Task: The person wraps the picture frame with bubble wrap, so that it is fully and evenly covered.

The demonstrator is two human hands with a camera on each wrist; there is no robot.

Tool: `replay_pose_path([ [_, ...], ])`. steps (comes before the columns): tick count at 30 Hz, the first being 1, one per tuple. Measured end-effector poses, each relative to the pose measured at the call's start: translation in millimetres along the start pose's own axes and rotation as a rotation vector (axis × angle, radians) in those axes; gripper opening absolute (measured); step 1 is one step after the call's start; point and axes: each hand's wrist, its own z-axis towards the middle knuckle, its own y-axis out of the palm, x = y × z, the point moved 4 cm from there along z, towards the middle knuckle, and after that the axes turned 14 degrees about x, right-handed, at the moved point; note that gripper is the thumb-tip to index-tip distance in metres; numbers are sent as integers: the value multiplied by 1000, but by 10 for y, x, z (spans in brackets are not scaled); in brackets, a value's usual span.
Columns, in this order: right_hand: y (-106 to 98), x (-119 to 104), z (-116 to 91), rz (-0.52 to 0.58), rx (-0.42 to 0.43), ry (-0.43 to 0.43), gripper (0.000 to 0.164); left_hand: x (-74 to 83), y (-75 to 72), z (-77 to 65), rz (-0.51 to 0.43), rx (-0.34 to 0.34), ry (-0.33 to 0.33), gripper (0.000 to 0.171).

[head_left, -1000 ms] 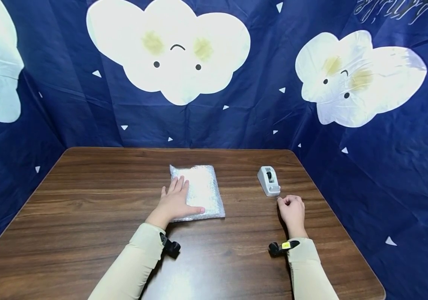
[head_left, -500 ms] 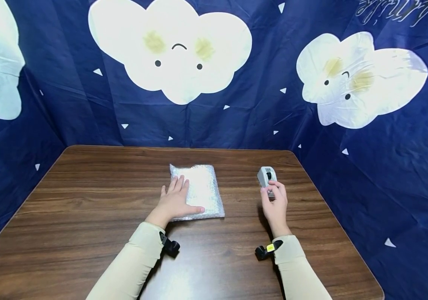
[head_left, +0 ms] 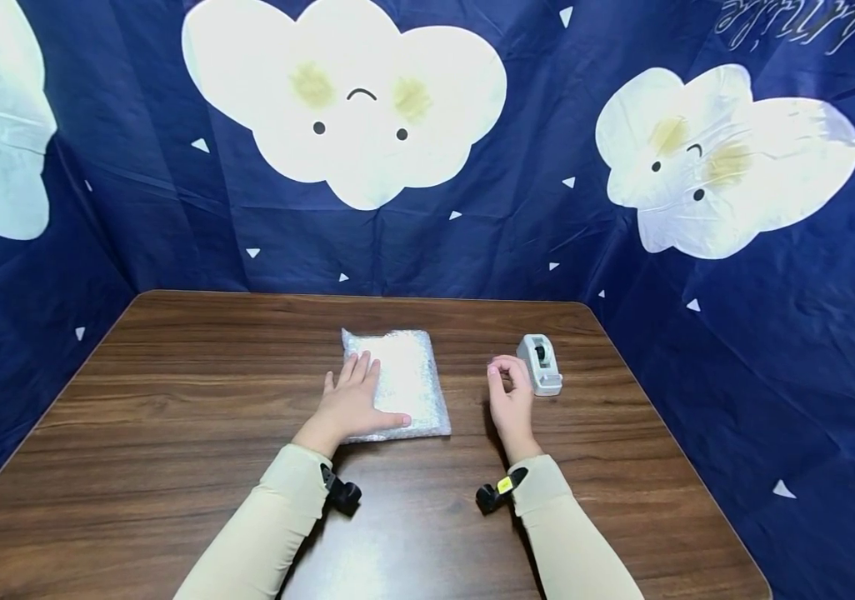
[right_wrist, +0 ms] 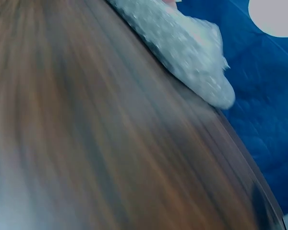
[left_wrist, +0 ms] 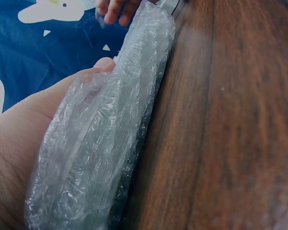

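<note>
A flat package in clear bubble wrap [head_left: 416, 383] lies on the wooden table. My left hand [head_left: 348, 404] rests on its left part, fingers spread and thumb along the near edge. The wrapped package [left_wrist: 115, 120] fills the middle of the left wrist view. My right hand [head_left: 512, 400] is above the table between the package and a white tape dispenser [head_left: 547, 382]. Thumb and index finger pinch together; a faint see-through piece of tape [left_wrist: 100, 20] shows at the fingertips in the left wrist view. In the blurred right wrist view the package [right_wrist: 192, 57] appears, but not the right hand.
The brown wooden table [head_left: 195, 367] has rounded far corners. Behind it and at both sides hangs a dark blue cloth [head_left: 172, 217] printed with white clouds. The tape dispenser stands just right of my right hand.
My right hand has moved left, from the near right of the tape dispenser, past its front, toward the package. My left hand and the package have stayed in place.
</note>
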Motion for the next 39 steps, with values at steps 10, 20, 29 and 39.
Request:
replay_pose_path([
  [10,326,-48,-99,56,-66,50,5,-13,8,8,7,-4,-5,134],
  [20,589,-114,-204,79,-155,149,6,-2,8,11,6,10,-6,133],
  [29,728,-180,-241,184,-278,76,8,-10,12,16,17,13,-3,132],
  [39,805,-204,-255,189,-371,16,6,-11,15,4,5,0,-14,132],
])
